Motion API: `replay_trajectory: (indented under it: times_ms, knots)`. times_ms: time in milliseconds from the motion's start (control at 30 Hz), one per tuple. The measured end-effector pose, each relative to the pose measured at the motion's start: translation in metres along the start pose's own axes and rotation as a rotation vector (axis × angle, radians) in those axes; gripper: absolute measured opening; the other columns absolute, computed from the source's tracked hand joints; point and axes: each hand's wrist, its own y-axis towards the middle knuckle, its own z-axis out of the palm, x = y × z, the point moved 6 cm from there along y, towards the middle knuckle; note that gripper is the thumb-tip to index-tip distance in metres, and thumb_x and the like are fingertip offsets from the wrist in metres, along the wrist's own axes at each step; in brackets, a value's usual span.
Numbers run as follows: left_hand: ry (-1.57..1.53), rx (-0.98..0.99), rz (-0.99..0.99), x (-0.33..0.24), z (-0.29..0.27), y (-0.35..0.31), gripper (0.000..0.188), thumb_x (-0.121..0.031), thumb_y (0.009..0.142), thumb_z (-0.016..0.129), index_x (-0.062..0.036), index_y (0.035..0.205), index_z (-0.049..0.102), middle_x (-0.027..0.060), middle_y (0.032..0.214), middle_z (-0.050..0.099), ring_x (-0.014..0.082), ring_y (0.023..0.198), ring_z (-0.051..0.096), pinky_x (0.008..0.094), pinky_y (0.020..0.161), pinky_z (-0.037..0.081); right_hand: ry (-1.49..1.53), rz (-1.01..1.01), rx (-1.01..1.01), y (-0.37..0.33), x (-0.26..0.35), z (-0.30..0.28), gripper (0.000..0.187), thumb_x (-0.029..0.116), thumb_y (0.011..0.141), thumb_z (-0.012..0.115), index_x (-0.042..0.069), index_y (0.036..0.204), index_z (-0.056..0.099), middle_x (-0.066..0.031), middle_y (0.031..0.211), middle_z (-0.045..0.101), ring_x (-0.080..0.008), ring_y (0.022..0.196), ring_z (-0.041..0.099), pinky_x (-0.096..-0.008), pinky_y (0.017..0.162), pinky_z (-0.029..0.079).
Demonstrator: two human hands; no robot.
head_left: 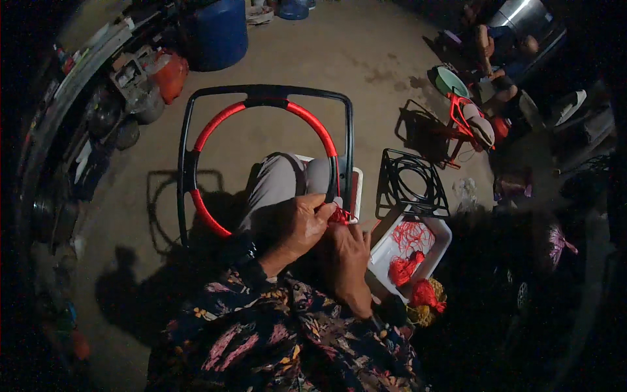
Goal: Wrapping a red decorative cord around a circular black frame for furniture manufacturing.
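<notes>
A black square frame (348,124) with a round inner ring stands tilted over my lap. Bright red cord (215,124) is wound tightly along stretches of the ring, with bare black sections between. My left hand (305,225) is closed at the ring's lower right, thumb and fingers pinched at the end of the winding. Just beside it, my right hand (349,255) is closed on a small bunch of loose red cord (339,214). Its fingertips are partly hidden. The lower part of the ring is hidden behind my hands and sleeve.
To the right, a white tray (379,261) holds red cord, with black frames (413,183) stacked behind it. Red and yellow balls of cord (428,295) lie by its near edge. Another person (506,72) sits at the far right near a green basin (450,81). A blue barrel (219,36) stands far left.
</notes>
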Motion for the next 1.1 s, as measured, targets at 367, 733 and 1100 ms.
replay_trajectory:
  times_ms: [367, 733, 1100]
  knots:
    - [-0.019, 0.029, -0.072, 0.019, -0.014, -0.012, 0.018, -0.012, 0.082, 0.064, 0.0031, 0.076, 0.057, 0.0111, 0.061, 0.049, 0.013, 0.059, 0.05, 0.0329, 0.055, 0.04, 0.662, 0.467, 0.085, 0.012, -0.061, -0.042, 0.026, 0.015, 0.088, 0.06, -0.001, 0.11, 0.057, -0.0086, 0.094, 0.063, -0.0175, 0.085, 0.058, -0.029, 0.075, 0.046]
    - [0.108, 0.171, 0.013, -0.011, -0.006, -0.033, 0.013, -0.011, 0.083, 0.063, 0.0016, 0.087, 0.063, 0.0156, 0.074, 0.059, 0.0304, 0.068, 0.059, 0.0362, 0.063, 0.046, 0.843, 0.053, 0.533, 0.031, -0.074, 0.049, 0.034, 0.02, 0.087, 0.061, 0.0, 0.114, 0.057, -0.0073, 0.101, 0.064, -0.0177, 0.089, 0.06, -0.0327, 0.079, 0.049]
    - [0.029, 0.101, 0.074, -0.03, -0.01, -0.031, 0.015, -0.01, 0.082, 0.063, 0.0029, 0.079, 0.057, 0.017, 0.07, 0.054, 0.0338, 0.064, 0.056, 0.0379, 0.056, 0.043, 1.57, 0.593, 0.583, 0.024, -0.05, 0.038, 0.033, 0.021, 0.088, 0.063, 0.002, 0.114, 0.056, -0.0052, 0.106, 0.062, -0.0145, 0.093, 0.058, -0.0286, 0.081, 0.049]
